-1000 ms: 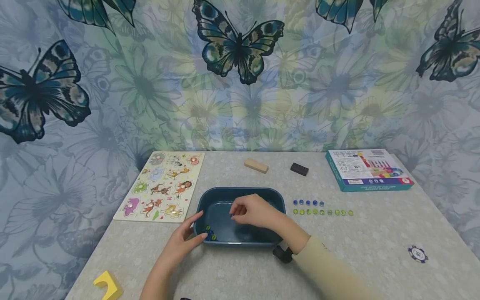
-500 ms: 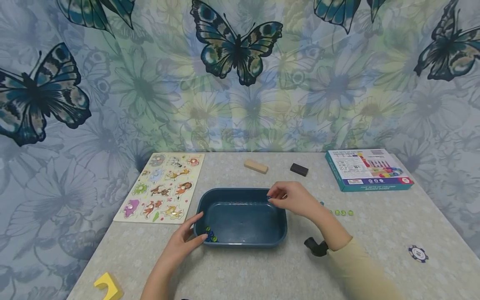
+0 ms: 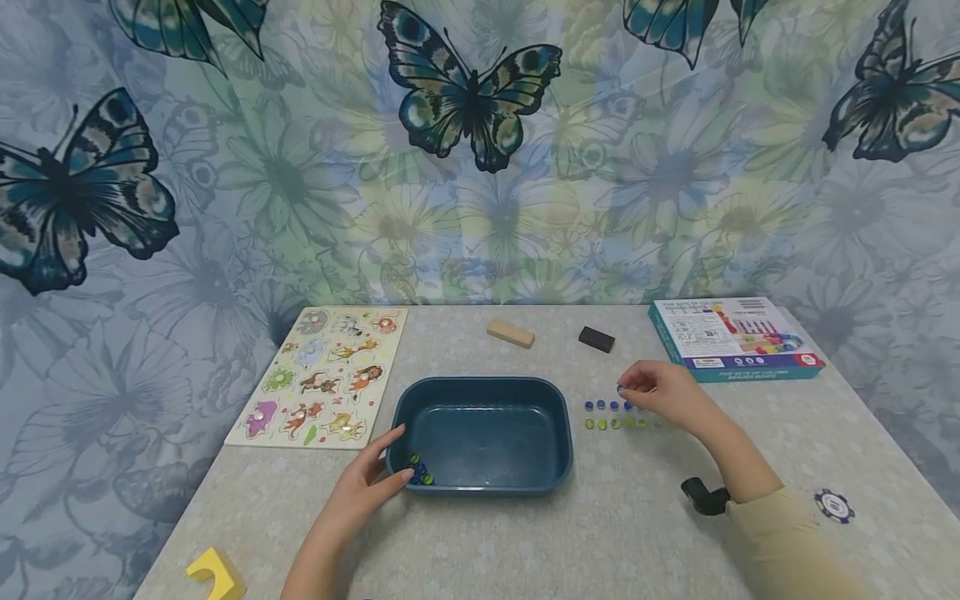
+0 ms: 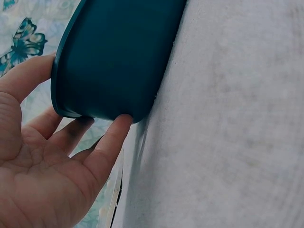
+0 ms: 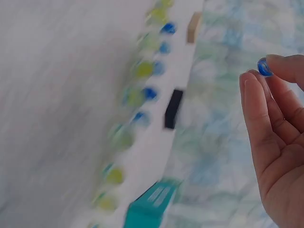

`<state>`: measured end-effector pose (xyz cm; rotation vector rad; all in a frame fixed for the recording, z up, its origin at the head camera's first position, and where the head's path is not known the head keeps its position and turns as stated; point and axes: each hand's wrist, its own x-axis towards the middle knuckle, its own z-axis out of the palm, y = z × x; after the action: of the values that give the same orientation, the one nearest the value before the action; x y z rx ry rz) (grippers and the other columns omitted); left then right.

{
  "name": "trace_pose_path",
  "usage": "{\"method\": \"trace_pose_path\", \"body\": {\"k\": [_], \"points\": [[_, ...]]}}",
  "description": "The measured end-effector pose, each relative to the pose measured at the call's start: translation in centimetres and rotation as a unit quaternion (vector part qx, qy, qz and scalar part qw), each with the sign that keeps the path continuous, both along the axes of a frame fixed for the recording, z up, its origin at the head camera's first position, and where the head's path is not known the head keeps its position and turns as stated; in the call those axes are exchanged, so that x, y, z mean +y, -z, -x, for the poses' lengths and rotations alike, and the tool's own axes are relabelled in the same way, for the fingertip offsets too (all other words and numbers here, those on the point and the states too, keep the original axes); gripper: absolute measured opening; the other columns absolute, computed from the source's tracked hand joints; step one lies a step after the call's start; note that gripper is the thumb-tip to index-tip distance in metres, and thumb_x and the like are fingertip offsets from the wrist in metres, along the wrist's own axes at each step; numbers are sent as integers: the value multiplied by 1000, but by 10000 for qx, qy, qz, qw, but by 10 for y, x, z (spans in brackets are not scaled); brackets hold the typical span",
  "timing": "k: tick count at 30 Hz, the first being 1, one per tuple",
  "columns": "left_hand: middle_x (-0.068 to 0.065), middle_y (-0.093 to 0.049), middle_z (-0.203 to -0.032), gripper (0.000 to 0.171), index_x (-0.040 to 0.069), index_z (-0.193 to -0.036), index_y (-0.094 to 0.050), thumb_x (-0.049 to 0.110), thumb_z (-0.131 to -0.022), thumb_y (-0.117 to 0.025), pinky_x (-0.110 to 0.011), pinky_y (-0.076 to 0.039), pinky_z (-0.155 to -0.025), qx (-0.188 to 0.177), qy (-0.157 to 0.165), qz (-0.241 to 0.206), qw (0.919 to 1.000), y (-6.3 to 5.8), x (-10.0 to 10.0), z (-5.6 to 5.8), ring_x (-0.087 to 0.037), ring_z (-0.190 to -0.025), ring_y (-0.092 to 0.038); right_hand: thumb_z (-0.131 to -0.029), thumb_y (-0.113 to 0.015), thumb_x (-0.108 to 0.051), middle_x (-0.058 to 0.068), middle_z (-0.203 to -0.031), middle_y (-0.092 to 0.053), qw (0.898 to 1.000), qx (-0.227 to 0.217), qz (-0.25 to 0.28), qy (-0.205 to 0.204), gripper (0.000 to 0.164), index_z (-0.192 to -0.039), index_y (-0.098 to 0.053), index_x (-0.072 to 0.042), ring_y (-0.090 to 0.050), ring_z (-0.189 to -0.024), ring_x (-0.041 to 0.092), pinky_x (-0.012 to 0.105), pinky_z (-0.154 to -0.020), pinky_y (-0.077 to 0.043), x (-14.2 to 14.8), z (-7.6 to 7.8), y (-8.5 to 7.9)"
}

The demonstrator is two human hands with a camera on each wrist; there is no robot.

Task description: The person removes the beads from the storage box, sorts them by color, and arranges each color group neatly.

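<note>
A dark blue plastic tub [image 3: 483, 492] stands mid-table, with a few blue and green marbles [image 3: 422, 477] in its near left corner. My left hand [image 3: 363, 483] holds the tub's left end, thumb over the rim and fingers against the outer wall [image 4: 114, 95]. Between thumb and fingertips, my right hand [image 3: 667, 396] pinches a blue marble [image 5: 264, 67]. That hand is above the right end of a row of blue marbles [image 3: 602, 405]. Just nearer lies a row of green marbles [image 3: 603, 424], its right part hidden by the hand.
An animal puzzle board [image 3: 318, 379] lies left of the tub. Behind it are a wooden block [image 3: 511, 333] and a black block [image 3: 597, 339]. A flat game box [image 3: 738, 337] lies back right, a poker chip [image 3: 835, 506] at right, a yellow arch piece [image 3: 217, 573] front left.
My right hand has carried the blue marble from over the tub, rightward past its rim, to the end of the blue row. The left hand has stayed on the tub.
</note>
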<state>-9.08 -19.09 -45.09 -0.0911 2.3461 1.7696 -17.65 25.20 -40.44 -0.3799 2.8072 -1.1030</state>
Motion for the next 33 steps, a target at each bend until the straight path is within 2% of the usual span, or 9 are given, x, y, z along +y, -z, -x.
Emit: {"method": "trace_pose_path", "body": {"k": [7, 14, 18, 26, 33], "points": [[-9, -23, -152, 63, 25, -140, -42, 23, -84, -70, -54, -22, -109, -132, -50, 35, 9999, -1, -1, -1, -40, -137, -20, -87, -66, -21, 2, -85, -63, 9991, -215, -242, 275, 15, -96, -66, -9, -55, -77, 17, 29, -67, -49, 31, 7, 21], [-8, -23, -152, 62, 26, -139, -42, 22, -84, -70, -55, -22, -108, -42, -27, 35, 10000, -1, -1, -1, -41, -136, -22, -86, -66, -19, 4, -83, -61, 9957, -535, -529, 539, 15, -95, -66, -7, -53, -75, 18, 29, -66, -46, 45, 14, 35], [-7, -24, -152, 62, 26, -139, -43, 22, -83, -71, -54, -21, -109, -17, -9, 38, 10000, -1, -1, 0, -39, -137, -21, -84, -67, -16, 4, -81, -60, 9937, -722, -645, 572, 13, -93, -65, -6, -51, -74, 18, 29, -64, -46, 47, 13, 37], [-8, -23, -152, 64, 26, -140, -42, 24, -83, -71, -54, -21, -109, -43, -8, 83, 10000, 0, -1, 2, -40, -137, -21, -82, -68, -13, 2, -77, -58, 9919, -684, -995, 383, 10, -89, -65, -7, -51, -71, 17, 30, -63, -44, 48, 14, 42], [-7, -25, -152, 63, 25, -139, -43, 23, -82, -72, -54, -23, -108, -78, -21, 0, 10000, 1, -1, 1, -40, -137, -22, -84, -68, -16, 3, -80, -57, 9909, -769, -1023, 424, 14, -93, -64, -6, -50, -73, 17, 30, -64, -44, 47, 11, 38]]}}
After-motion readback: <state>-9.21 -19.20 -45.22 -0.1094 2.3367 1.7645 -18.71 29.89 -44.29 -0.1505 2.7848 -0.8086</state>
